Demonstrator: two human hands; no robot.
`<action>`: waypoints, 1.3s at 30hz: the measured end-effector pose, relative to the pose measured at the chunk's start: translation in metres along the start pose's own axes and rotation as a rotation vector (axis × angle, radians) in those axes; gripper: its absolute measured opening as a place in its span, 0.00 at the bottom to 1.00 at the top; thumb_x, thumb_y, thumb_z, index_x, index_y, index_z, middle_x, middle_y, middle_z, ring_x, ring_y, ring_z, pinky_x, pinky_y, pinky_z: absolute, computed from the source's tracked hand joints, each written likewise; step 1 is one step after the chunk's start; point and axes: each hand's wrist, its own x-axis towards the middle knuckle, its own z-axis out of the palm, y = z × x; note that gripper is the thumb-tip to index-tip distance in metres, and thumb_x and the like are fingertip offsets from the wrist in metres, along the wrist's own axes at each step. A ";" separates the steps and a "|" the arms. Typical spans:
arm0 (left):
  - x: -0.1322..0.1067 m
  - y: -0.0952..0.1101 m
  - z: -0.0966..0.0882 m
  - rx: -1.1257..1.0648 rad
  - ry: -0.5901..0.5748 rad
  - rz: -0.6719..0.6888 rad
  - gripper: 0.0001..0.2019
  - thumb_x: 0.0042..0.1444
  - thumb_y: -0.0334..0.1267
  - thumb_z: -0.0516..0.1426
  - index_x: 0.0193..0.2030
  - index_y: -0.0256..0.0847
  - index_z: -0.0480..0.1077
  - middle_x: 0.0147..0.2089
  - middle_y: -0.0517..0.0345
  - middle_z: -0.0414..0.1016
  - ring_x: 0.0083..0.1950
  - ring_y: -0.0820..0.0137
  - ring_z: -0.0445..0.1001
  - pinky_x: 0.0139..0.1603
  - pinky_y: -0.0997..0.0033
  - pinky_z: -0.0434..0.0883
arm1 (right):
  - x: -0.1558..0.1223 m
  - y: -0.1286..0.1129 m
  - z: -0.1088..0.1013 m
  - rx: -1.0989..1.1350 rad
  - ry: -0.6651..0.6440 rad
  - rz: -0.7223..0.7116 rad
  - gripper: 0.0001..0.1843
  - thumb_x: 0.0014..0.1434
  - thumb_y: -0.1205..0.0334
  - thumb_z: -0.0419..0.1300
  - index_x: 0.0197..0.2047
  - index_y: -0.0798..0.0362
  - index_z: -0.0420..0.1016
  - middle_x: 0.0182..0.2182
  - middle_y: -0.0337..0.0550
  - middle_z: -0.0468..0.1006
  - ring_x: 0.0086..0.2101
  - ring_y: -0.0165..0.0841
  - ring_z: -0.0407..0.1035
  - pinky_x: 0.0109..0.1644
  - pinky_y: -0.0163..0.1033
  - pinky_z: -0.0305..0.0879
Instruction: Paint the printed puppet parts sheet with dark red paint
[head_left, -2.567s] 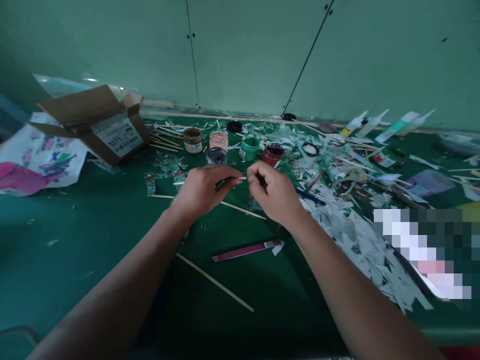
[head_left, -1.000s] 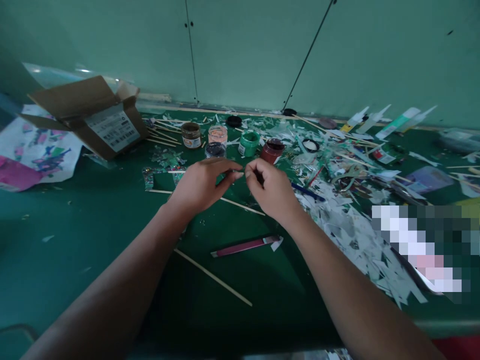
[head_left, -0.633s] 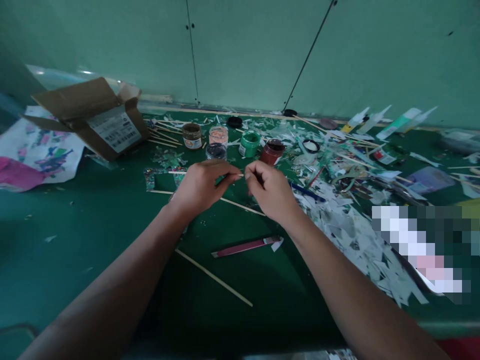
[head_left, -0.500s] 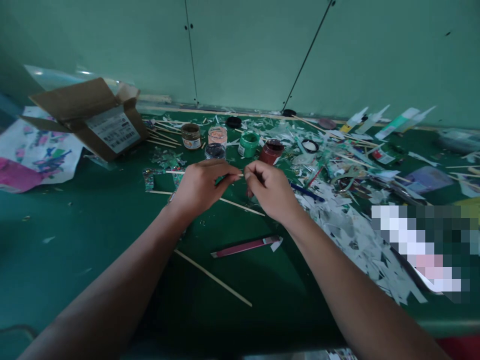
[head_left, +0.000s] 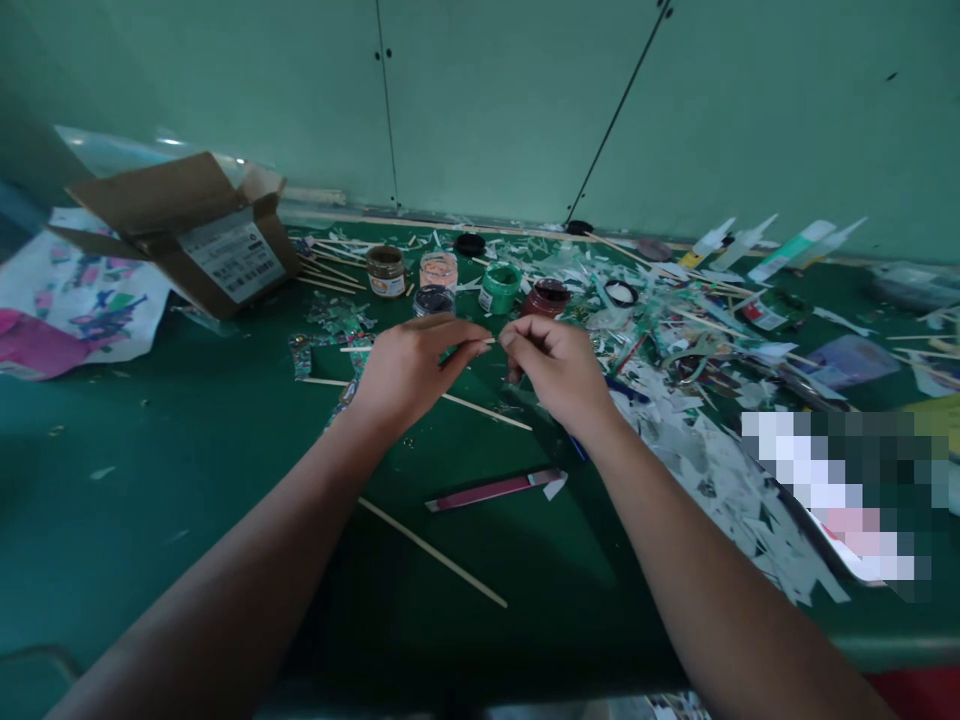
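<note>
1. As the right hand point(head_left: 564, 375) drew back a little, we saw a narrow gap part its fingertips from the pale end of a stick point(head_left: 491, 341) pinched in the left hand point(head_left: 411, 370).

2. Half a second earlier, we had found the two sets of fingertips almost meeting at that end; by this moment the left hand had barely moved and its thumb and fingers were clamped on the stick, above the table point(head_left: 210, 450).

3. We saw the right hand's fingers curled, thumb close to forefinger, but could not tell whether anything lay between them.

4. We judged the change a brief break in fine fingertip work, with the left hand steadying the stick and the right freed from its end.

5. Below the right wrist we noted a blue streak point(head_left: 577, 447), absent moments before; we could not tell what it belonged to. The blue pen point(head_left: 628, 391) lay beyond it, partly hidden by the hand.

6. Around the hands, we saw little else altered: the pink tool point(head_left: 491, 491) lay nearer the wearer, a loose stick point(head_left: 435, 555) below it, the green jar point(head_left: 499, 288) and red jar point(head_left: 545, 296) behind, paper scraps point(head_left: 720, 480) to the right.
</note>
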 end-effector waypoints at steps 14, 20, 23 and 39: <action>0.002 0.001 0.001 -0.065 -0.006 -0.034 0.11 0.63 0.38 0.54 0.43 0.37 0.77 0.37 0.52 0.80 0.35 0.70 0.77 0.34 0.76 0.69 | -0.002 -0.005 0.002 -0.096 0.006 -0.018 0.10 0.60 0.58 0.54 0.28 0.51 0.67 0.18 0.35 0.67 0.21 0.29 0.62 0.27 0.37 0.54; 0.002 -0.006 0.003 -0.128 -0.042 -0.039 0.10 0.61 0.36 0.55 0.41 0.38 0.78 0.35 0.54 0.80 0.34 0.71 0.77 0.35 0.76 0.70 | -0.003 -0.004 0.002 -0.225 -0.027 -0.101 0.08 0.61 0.61 0.52 0.29 0.50 0.64 0.20 0.34 0.64 0.20 0.27 0.55 0.25 0.37 0.48; 0.001 -0.007 0.004 -0.127 -0.025 -0.019 0.09 0.61 0.36 0.56 0.41 0.38 0.78 0.36 0.54 0.81 0.35 0.70 0.77 0.36 0.75 0.71 | -0.004 -0.003 0.002 -0.211 -0.040 -0.106 0.08 0.61 0.61 0.52 0.29 0.50 0.63 0.19 0.34 0.63 0.19 0.26 0.54 0.25 0.36 0.48; -0.001 0.001 0.006 -0.064 0.024 -0.022 0.06 0.59 0.32 0.58 0.39 0.38 0.77 0.37 0.54 0.80 0.35 0.72 0.76 0.33 0.75 0.68 | -0.002 -0.005 0.004 -0.173 -0.029 -0.001 0.10 0.60 0.62 0.53 0.26 0.51 0.64 0.20 0.35 0.65 0.21 0.27 0.58 0.26 0.36 0.52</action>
